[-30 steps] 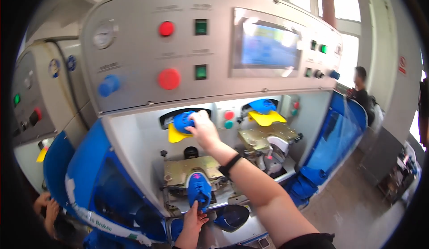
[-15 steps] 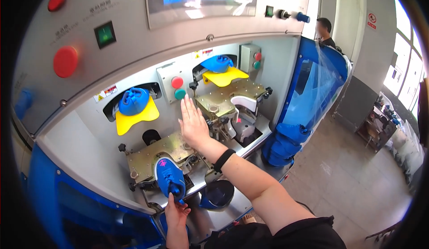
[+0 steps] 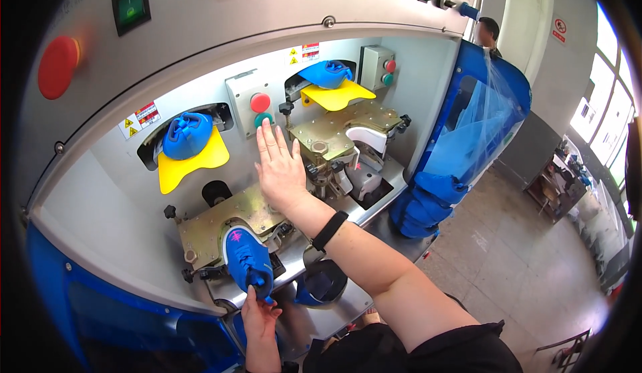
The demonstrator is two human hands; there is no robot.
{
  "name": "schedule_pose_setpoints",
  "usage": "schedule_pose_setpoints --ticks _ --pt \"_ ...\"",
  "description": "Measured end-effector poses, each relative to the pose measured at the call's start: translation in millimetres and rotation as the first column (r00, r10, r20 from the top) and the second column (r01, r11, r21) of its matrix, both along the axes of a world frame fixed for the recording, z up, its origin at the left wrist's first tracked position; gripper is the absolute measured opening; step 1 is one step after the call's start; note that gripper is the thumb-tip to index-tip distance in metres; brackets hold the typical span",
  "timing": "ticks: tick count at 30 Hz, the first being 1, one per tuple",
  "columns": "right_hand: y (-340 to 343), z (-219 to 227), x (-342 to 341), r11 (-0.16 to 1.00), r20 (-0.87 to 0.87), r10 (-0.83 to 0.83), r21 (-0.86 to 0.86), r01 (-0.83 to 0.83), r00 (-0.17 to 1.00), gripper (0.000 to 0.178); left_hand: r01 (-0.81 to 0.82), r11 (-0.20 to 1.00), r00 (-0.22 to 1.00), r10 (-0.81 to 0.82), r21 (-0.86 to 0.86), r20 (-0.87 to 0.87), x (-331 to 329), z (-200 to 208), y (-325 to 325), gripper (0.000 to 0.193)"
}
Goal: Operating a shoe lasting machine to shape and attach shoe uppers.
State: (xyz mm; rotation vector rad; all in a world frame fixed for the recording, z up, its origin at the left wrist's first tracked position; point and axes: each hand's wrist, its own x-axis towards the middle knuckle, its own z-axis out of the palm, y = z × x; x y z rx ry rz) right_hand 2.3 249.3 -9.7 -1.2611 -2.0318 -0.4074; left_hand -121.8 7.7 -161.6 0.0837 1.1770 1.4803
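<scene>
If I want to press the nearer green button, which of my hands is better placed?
Probably the right hand: it is open, just below the green button, though contact is unclear. The left hand holds the blue shoe at its heel.

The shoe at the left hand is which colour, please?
The shoe is mostly blue with a pink toe mark, clearest in the head view.
</scene>
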Motion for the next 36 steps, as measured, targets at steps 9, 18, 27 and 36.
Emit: schedule_pose_setpoints --ticks 9,18,27,36 --pt "-38 13 43 0.931 -0.144 0.348 0.167 -0.324 0.926 0.044 -0.048 0.999 0.998 0.048 -0.020 -0.030 1 -3 1 0.038" --pt "30 95 141 0.913 -0.314 0.273 0.381 -0.142 0.909 0.026 -0.095 0.995 0.993 0.094 -0.013 -0.065 6 -16 6 0.047" --pt "168 111 196 0.977 -0.126 0.200 -0.048 -0.207 0.972 0.029 -0.570 0.786 0.805 0.592 0.239 -0.025 75 37 -17 0.031" --pt "165 96 199 0.907 -0.186 0.411 -0.019 -0.422 0.892 0.026 -0.482 0.825 0.819 0.544 0.296 -0.181 149 94 4 0.029"
